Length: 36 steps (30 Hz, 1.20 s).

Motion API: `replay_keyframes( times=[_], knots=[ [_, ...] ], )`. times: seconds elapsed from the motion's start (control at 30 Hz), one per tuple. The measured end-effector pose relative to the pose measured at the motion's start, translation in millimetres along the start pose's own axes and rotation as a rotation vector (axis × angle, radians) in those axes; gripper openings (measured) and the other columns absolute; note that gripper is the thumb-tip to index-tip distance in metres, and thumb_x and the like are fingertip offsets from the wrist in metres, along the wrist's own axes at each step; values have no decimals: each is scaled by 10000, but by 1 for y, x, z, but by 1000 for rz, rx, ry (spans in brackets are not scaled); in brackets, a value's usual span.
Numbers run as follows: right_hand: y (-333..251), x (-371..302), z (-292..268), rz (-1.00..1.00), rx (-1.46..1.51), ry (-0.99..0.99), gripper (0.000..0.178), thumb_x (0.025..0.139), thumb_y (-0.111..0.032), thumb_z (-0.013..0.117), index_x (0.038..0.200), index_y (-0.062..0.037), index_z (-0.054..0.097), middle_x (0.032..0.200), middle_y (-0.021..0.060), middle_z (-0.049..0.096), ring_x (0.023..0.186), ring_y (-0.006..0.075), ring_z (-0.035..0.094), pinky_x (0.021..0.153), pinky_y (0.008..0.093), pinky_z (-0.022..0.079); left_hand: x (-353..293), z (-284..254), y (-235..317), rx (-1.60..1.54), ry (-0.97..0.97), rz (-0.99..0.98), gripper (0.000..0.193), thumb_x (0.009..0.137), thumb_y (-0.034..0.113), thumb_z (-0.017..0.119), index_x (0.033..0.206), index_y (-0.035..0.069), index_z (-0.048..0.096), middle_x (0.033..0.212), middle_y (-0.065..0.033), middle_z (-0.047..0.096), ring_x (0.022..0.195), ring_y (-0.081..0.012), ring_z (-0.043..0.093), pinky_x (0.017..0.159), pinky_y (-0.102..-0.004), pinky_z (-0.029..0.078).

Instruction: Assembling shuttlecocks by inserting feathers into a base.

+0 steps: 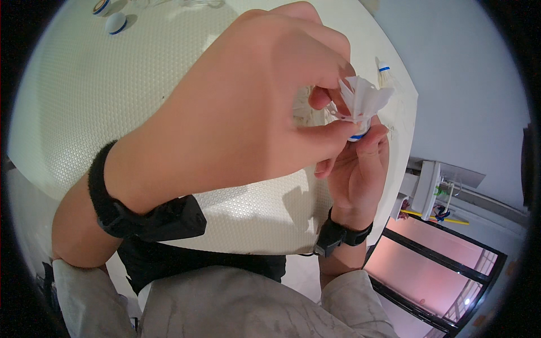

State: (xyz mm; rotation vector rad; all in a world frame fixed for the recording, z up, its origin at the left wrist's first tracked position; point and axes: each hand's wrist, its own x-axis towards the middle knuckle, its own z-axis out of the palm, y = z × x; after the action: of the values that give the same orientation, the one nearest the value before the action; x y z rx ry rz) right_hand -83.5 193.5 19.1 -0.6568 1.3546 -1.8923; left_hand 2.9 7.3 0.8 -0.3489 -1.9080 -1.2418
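A white shuttlecock [365,100] is held above the right part of the table, feathers pointing up and its blue-banded base down. My left hand [270,96] reaches across from the left and pinches it where the feathers meet the base, thumb in front and fingers behind. Below and to the right, my right hand [358,169] is closed around the base, its thumb beside the blue band. The left hand hides part of the right fingers. Behind the gap in my left hand lie pale feathery pieces [304,110], too covered to make out.
The textured white table [112,84] bears another shuttlecock [384,69] near its right edge. Two round white bases with blue bands, one a white ball-like piece [116,23], sit at the far left. Right of the table are a white shelf unit [426,186] and a dark-framed window [434,270].
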Motion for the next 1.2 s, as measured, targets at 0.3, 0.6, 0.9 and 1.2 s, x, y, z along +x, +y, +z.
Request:
replay_keyframes(
  times=[0.3, 0.6, 0.9, 1.2],
  knots=[
    [-5, -1, 1, -6, -117, 38, 343, 988, -310, 592, 1030, 23, 520, 907, 189, 688, 655, 261, 696, 522, 364, 595, 2, 1, 4, 28, 8, -27, 270, 614, 10, 819, 838, 50, 673, 951, -79, 640, 827, -225, 576, 672, -300, 452],
    [4, 0, 4, 29, 116, 107, 381, 991, -134, 535, 1309, 59, 455, 1064, 202, 651, 838, 261, 688, 661, 331, 577, 12, 6, 16, 90, 77, -83, 295, 620, 14, 816, 884, 52, 692, 987, -80, 641, 840, -225, 580, 678, -299, 458],
    [0, 2, 1, 148, 155, 15, 445, 1025, -329, 515, 1309, 13, 532, 1159, 150, 650, 962, 208, 666, 824, 310, 535, 11, 9, 12, 170, -125, -51, 371, 688, 47, 770, 1056, 63, 723, 1112, -98, 657, 926, -243, 618, 741, -313, 503],
    [-14, 1, -12, -347, -347, 129, 393, 1017, -383, 514, 1040, 5, 576, 943, 77, 633, 819, 129, 584, 699, 234, 444, 11, 5, 9, 384, -82, -33, 330, 708, 46, 776, 1035, 38, 731, 1004, -105, 697, 862, -251, 668, 732, -307, 538]
  ],
)
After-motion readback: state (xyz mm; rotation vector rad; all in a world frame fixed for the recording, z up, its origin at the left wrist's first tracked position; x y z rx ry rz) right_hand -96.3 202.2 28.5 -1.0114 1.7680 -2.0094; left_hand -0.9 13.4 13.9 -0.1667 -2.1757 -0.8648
